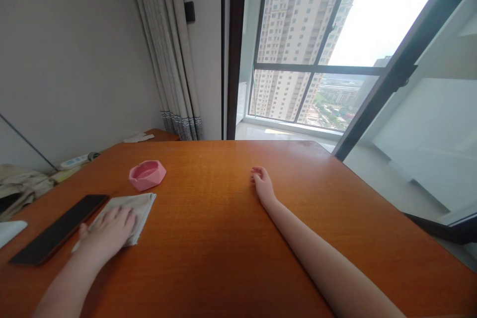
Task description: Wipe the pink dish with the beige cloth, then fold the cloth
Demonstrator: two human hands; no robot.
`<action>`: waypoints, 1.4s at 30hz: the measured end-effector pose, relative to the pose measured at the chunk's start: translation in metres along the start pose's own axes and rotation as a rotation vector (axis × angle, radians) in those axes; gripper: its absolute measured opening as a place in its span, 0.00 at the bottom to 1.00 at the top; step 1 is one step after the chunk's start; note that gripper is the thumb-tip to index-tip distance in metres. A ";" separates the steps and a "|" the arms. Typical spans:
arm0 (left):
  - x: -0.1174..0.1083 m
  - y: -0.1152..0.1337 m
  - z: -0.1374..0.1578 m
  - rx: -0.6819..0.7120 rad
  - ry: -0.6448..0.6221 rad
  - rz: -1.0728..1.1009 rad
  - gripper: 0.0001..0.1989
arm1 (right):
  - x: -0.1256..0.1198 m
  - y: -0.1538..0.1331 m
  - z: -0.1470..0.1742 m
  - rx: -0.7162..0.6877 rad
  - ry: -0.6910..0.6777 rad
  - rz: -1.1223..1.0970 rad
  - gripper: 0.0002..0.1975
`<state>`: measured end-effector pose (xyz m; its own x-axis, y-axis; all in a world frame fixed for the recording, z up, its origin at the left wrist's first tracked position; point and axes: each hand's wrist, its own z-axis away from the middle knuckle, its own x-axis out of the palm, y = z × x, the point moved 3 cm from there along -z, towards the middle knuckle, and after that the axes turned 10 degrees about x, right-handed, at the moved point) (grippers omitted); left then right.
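Hands flat: left (108,231) on cloth (139,206), right (263,184) on bare table (223,238).

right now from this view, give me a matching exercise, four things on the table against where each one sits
Things:
1. cloth
2. ashtray
3. phone
4. right hand

Places:
A. resting on bare wood near the table's middle
B. beyond the cloth, toward the curtain
C. under the left hand
D. left of the cloth, lying flat

Pairs: 1-C, 2-B, 3-D, 4-A
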<state>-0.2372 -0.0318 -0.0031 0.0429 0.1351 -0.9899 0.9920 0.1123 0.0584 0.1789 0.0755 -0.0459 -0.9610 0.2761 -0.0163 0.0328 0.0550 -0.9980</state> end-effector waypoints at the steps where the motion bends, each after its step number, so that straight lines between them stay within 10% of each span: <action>1: -0.006 0.016 -0.003 0.024 -0.001 -0.009 0.19 | 0.000 0.001 0.000 -0.009 -0.019 0.023 0.13; 6: -0.019 0.149 -0.016 0.685 0.013 0.371 0.18 | 0.010 -0.002 0.006 -0.109 -0.123 0.150 0.12; 10: 0.004 0.227 -0.032 0.835 -0.082 0.427 0.17 | 0.017 -0.006 0.012 -0.197 -0.205 0.222 0.20; 15: 0.026 0.269 -0.047 0.932 -0.016 0.499 0.17 | 0.021 -0.015 0.023 -0.329 -0.341 0.405 0.24; 22: 0.033 0.267 -0.043 1.041 -0.044 0.641 0.12 | 0.026 -0.027 0.039 -0.428 -0.446 0.660 0.20; 34: 0.025 0.262 -0.043 1.014 0.051 0.521 0.14 | 0.019 -0.023 0.033 -0.354 -0.478 0.487 0.24; 42: -0.025 0.139 -0.077 0.295 0.603 0.128 0.23 | 0.008 -0.007 0.010 -0.111 -0.239 0.250 0.18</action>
<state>-0.1094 0.0565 0.0401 0.1729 0.6638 -0.7276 0.9781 -0.2025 0.0478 0.1686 0.0678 -0.0397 -0.9562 0.0626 -0.2860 0.2917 0.1216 -0.9488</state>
